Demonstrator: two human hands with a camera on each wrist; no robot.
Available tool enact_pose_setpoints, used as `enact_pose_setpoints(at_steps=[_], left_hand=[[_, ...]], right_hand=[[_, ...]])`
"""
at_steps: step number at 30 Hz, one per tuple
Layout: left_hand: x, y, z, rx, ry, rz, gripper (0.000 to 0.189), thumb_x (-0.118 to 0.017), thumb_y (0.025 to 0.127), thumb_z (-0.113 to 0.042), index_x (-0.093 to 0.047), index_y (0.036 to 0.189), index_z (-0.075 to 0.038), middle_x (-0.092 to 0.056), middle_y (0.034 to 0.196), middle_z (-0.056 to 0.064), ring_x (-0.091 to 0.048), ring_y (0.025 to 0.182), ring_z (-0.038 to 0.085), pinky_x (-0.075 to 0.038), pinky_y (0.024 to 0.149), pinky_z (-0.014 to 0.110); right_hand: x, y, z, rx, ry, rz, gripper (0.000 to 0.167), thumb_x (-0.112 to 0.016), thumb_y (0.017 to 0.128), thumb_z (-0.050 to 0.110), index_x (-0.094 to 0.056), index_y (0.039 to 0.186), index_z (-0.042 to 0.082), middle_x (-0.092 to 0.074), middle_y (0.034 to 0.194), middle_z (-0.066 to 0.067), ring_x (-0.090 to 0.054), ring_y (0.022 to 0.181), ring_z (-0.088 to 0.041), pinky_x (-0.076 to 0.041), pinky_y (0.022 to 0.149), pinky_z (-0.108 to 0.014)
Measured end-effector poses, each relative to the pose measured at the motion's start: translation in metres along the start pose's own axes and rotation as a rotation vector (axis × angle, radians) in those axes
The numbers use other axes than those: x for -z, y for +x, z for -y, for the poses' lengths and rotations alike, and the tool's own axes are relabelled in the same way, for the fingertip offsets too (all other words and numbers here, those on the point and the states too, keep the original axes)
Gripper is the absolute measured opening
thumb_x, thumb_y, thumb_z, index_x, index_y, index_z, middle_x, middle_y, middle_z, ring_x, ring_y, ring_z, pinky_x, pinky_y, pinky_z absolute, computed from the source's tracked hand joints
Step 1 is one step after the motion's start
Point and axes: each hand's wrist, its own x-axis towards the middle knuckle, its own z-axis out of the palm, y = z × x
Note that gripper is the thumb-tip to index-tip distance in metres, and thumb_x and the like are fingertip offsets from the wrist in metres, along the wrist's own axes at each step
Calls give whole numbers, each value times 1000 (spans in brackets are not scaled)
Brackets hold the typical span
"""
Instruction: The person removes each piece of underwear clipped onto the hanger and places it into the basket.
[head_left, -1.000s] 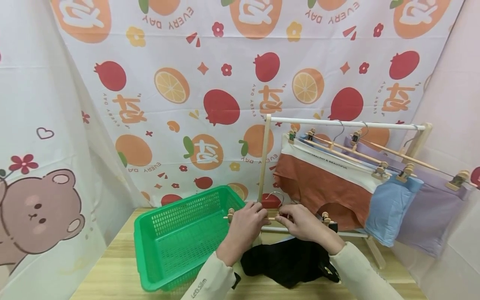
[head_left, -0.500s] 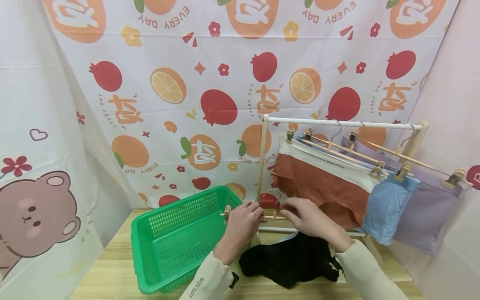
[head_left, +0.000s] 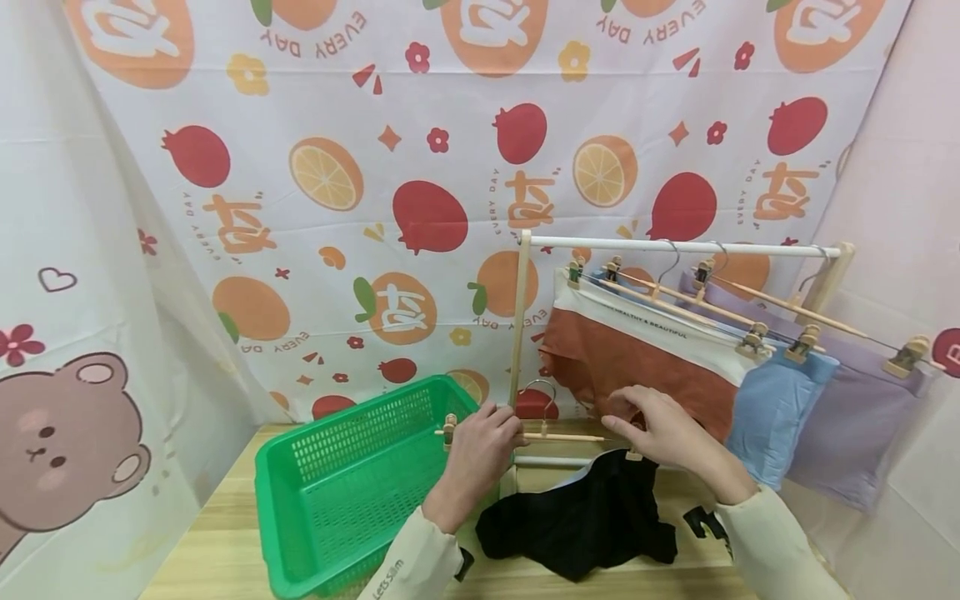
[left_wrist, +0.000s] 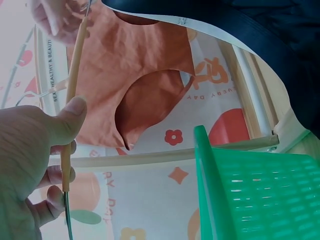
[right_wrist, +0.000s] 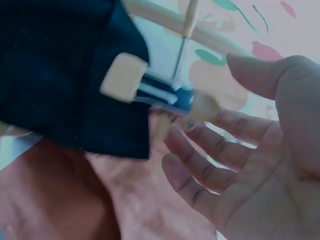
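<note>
My left hand grips the wooden bar of a clip hanger, its thumb along the bar in the left wrist view. A wooden clip shows at the bar's left end. Black briefs with a white lining hang from the clip at the right end, their lower part close over the table. My right hand is beside that clip, thumb apart and fingers loosely bent. In the right wrist view its fingertips lie right at the clip's handles, without a pinch.
A green basket stands to the left. On the right, a wooden rack with a white rail bears hangers with rust-and-white briefs, a blue garment and a lavender garment. Dark straps show near the right sleeve.
My right hand has moved from the hanger's middle, by the hook, rightward to the right-end clip. My left hand keeps its hold on the bar. The head view has shifted slightly.
</note>
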Motion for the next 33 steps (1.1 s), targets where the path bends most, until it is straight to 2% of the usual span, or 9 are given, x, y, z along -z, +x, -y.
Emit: enact_pose_setpoints(at_steps=[3, 8, 17, 21, 25, 33], left_hand=[[0, -1, 1, 4, 1, 2, 15, -87, 78, -26, -76, 79, -16, -68, 77, -6, -53, 70, 12, -50, 60, 21], [0, -3, 3, 28, 6, 17, 15, -87, 79, -25, -76, 80, -16, -67, 77, -5, -55, 71, 13, -52, 61, 23], [0, -6, 4, 31, -8, 8, 14, -87, 78, -25, -75, 80, -16, -65, 77, -4, -57, 74, 13, -53, 62, 23], [0, -7, 4, 45, -23, 19, 13, -87, 78, -24, -79, 81, -15, -65, 77, -3, -56, 74, 13, -54, 63, 24], [1, -8, 5, 55, -12, 36, 12, -86, 79, -26, -81, 82, -15, -63, 76, -3, -54, 73, 13, -53, 61, 23], [2, -9, 5, 61, 0, 45, 10, -83, 82, -27, -81, 82, -18, -63, 76, -3, -51, 71, 12, -50, 60, 21]], right_hand=[[0, -8, -6, -29, 1, 17, 30, -68, 97, 33, -70, 116, 9, -68, 92, 7, -56, 75, 0, -50, 67, -25], [-4, -16, -16, -65, 30, 33, 23, -67, 98, 36, -73, 108, 16, -66, 89, 12, -54, 74, 1, -49, 68, -25], [-11, -24, -24, -43, 141, -32, 9, -72, 94, 32, -74, 98, 24, -66, 81, 12, -54, 65, 2, -47, 59, -22], [-16, -24, -27, 14, 157, -112, 4, -76, 91, 24, -75, 96, 23, -64, 76, 13, -52, 59, 2, -45, 54, -22], [-21, -24, -29, 94, 159, -189, 10, -78, 88, 15, -76, 93, 23, -63, 74, 14, -50, 59, 4, -44, 52, -19], [-26, -19, -32, 280, 143, -279, 19, -80, 83, 3, -77, 90, 20, -69, 76, 10, -48, 60, 6, -39, 52, -10]])
